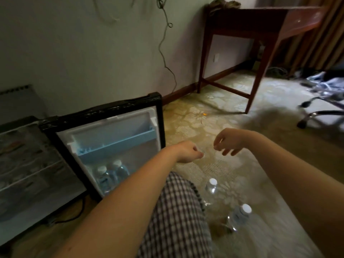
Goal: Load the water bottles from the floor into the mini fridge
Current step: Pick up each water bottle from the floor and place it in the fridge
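The mini fridge (28, 164) stands open at the left, its door (104, 116) swung toward me. A few clear water bottles (111, 174) with white caps stand in the door's lower rack, under a bare blue shelf (115, 144). Two more water bottles stand on the carpet: one (212, 187) by my knee, another (240, 215) nearer me. My left hand (188, 152) hovers over the carpet right of the door, fingers curled, nothing seen in it. My right hand (229, 141) hangs beside it with loose fingers, holding nothing.
My knee in checked cloth (176, 211) lies between the fridge door and the floor bottles. A wooden table (260, 21) stands at the back wall, and an office chair base (320, 112) at the right. A cable (163, 53) hangs down the wall.
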A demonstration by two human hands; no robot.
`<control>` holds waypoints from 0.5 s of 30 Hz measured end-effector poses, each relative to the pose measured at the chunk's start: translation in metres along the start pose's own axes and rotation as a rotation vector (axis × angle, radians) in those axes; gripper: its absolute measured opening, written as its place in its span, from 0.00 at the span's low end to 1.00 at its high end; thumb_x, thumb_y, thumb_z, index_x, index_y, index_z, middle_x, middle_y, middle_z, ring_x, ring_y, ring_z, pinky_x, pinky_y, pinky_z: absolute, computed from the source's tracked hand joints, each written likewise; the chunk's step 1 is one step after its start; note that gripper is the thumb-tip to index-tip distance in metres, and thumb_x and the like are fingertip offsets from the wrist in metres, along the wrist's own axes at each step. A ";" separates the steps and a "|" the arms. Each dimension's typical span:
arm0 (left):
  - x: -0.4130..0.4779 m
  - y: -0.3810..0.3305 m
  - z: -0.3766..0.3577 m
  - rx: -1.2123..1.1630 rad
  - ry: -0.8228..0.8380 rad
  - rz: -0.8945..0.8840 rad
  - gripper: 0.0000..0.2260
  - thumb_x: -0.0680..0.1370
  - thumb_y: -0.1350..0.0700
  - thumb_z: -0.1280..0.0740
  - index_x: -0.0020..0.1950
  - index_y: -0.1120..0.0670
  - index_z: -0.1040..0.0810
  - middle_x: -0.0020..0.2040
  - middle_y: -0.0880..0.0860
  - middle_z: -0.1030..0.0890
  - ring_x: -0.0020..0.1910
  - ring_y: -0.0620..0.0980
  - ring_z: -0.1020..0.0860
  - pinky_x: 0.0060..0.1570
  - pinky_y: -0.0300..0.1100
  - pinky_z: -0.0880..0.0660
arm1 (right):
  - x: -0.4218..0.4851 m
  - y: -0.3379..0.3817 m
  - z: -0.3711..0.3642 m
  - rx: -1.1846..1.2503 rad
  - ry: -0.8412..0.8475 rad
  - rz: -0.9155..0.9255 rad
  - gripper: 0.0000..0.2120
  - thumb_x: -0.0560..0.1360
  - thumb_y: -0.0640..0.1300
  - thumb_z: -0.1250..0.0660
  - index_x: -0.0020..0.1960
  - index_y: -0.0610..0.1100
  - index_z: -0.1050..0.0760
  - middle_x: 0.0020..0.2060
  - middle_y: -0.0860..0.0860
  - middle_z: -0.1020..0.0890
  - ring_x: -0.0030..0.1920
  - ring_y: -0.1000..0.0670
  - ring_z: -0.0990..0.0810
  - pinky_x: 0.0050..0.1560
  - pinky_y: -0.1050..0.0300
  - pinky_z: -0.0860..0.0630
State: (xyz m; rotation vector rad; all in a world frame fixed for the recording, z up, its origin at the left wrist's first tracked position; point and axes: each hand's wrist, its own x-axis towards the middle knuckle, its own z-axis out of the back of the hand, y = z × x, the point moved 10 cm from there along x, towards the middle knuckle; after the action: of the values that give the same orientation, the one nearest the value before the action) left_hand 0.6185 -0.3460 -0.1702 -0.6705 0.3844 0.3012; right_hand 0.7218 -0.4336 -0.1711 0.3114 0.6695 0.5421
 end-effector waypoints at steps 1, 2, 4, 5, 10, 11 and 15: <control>0.006 -0.005 -0.009 0.009 0.017 -0.004 0.18 0.79 0.47 0.40 0.59 0.60 0.24 0.57 0.56 0.22 0.59 0.56 0.24 0.55 0.45 0.28 | 0.000 -0.012 -0.002 0.015 -0.003 -0.013 0.13 0.77 0.44 0.35 0.59 0.41 0.25 0.51 0.47 0.21 0.48 0.48 0.19 0.42 0.57 0.22; 0.012 -0.008 -0.019 0.014 0.031 -0.001 0.17 0.79 0.47 0.39 0.58 0.59 0.24 0.57 0.56 0.22 0.59 0.56 0.24 0.54 0.45 0.29 | 0.001 -0.023 -0.004 0.029 -0.003 -0.027 0.13 0.77 0.44 0.35 0.59 0.41 0.25 0.50 0.47 0.21 0.48 0.48 0.19 0.42 0.57 0.22; 0.029 -0.020 -0.047 0.019 0.076 0.003 0.19 0.78 0.48 0.38 0.61 0.61 0.24 0.60 0.57 0.22 0.59 0.56 0.24 0.56 0.45 0.29 | 0.000 -0.056 -0.011 0.065 0.002 -0.074 0.13 0.77 0.44 0.35 0.59 0.41 0.25 0.50 0.47 0.21 0.47 0.49 0.19 0.43 0.57 0.22; 0.033 -0.022 -0.059 0.017 0.092 0.006 0.20 0.78 0.48 0.37 0.62 0.61 0.25 0.61 0.58 0.23 0.59 0.56 0.24 0.57 0.46 0.28 | 0.001 -0.067 -0.017 0.071 0.008 -0.087 0.13 0.77 0.45 0.35 0.59 0.41 0.25 0.49 0.47 0.21 0.47 0.49 0.19 0.44 0.57 0.22; 0.061 -0.039 -0.144 0.007 0.218 0.039 0.18 0.78 0.52 0.36 0.62 0.63 0.26 0.61 0.60 0.23 0.60 0.58 0.24 0.54 0.45 0.28 | 0.003 -0.152 -0.057 0.115 0.032 -0.202 0.14 0.77 0.44 0.35 0.59 0.40 0.25 0.47 0.48 0.21 0.46 0.49 0.19 0.41 0.58 0.23; 0.065 -0.038 -0.160 -0.007 0.237 0.051 0.18 0.78 0.52 0.36 0.61 0.63 0.26 0.61 0.61 0.23 0.60 0.59 0.25 0.55 0.46 0.28 | 0.005 -0.167 -0.067 0.119 0.031 -0.220 0.14 0.76 0.44 0.35 0.60 0.40 0.24 0.47 0.47 0.21 0.45 0.49 0.19 0.40 0.58 0.23; 0.077 -0.022 -0.213 -0.071 0.296 0.134 0.19 0.78 0.54 0.37 0.65 0.63 0.29 0.65 0.62 0.26 0.64 0.59 0.27 0.60 0.47 0.30 | 0.010 -0.211 -0.103 0.079 0.014 -0.259 0.18 0.75 0.44 0.33 0.63 0.40 0.26 0.58 0.43 0.21 0.53 0.46 0.21 0.51 0.54 0.24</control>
State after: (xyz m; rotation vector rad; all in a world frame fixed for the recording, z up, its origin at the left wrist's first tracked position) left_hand 0.6433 -0.4898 -0.3443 -0.7624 0.7064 0.3449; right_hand 0.7385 -0.5902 -0.3457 0.2901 0.7337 0.2717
